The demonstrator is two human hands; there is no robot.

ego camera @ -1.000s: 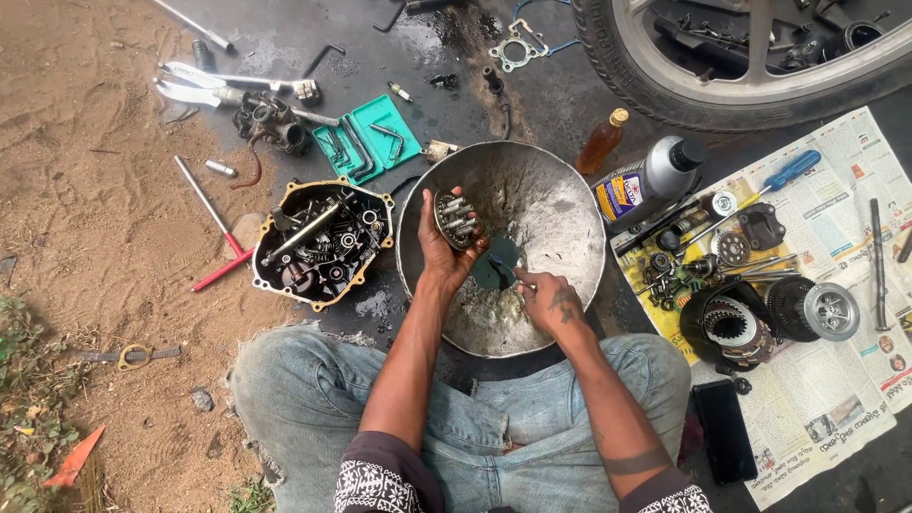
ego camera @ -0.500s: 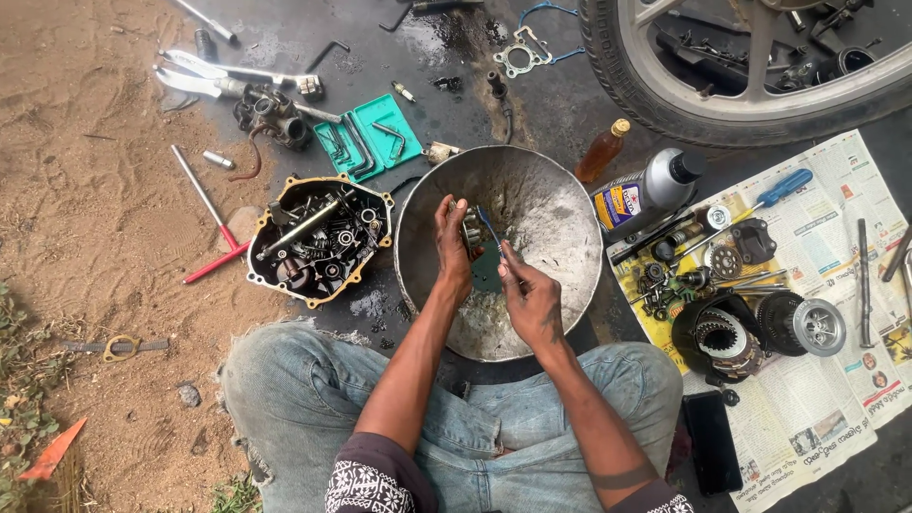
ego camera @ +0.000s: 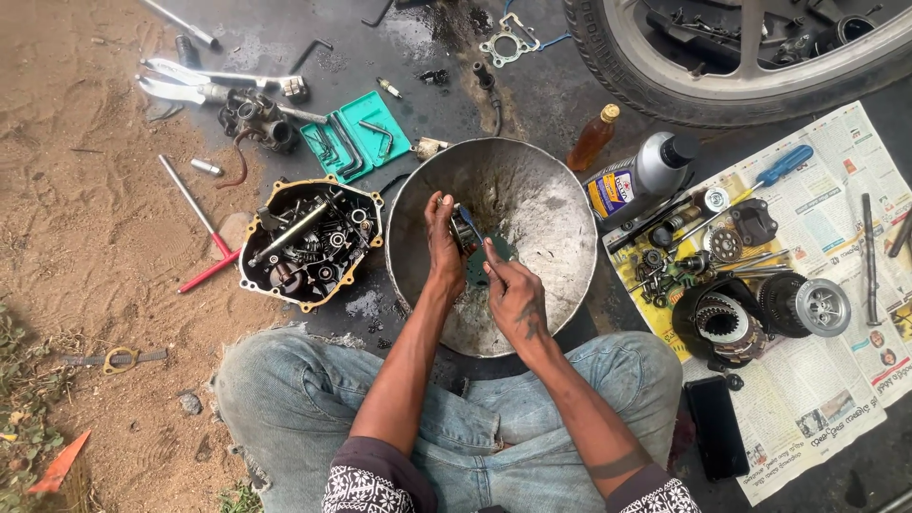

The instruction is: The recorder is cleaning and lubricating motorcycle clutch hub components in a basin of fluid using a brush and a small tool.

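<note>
I sit cross-legged on the ground over a large round metal basin [ego camera: 560, 218]. My left hand [ego camera: 442, 247] grips a small round metal engine part [ego camera: 465, 231] above the basin's middle. My right hand [ego camera: 513, 294] is closed around a small brush with a blue handle [ego camera: 472, 223] and presses it against that part. A greenish piece [ego camera: 480, 269] shows between the two hands; what it is cannot be told. Both hands are dark with grease.
An open engine case half [ego camera: 309, 242] full of gears lies left of the basin. Wrenches, a green hex-key holder [ego camera: 356, 142] and a red-handled tool [ego camera: 204, 271] lie beyond. Right: oil bottles [ego camera: 632, 176], clutch parts [ego camera: 760, 309] on newspaper, a phone [ego camera: 714, 427]. A motorcycle wheel [ego camera: 750, 57] is top right.
My right hand has moved up and left from the basin's lower middle to meet the left hand, bringing the brush onto the part. The left hand kept the part over the basin.
</note>
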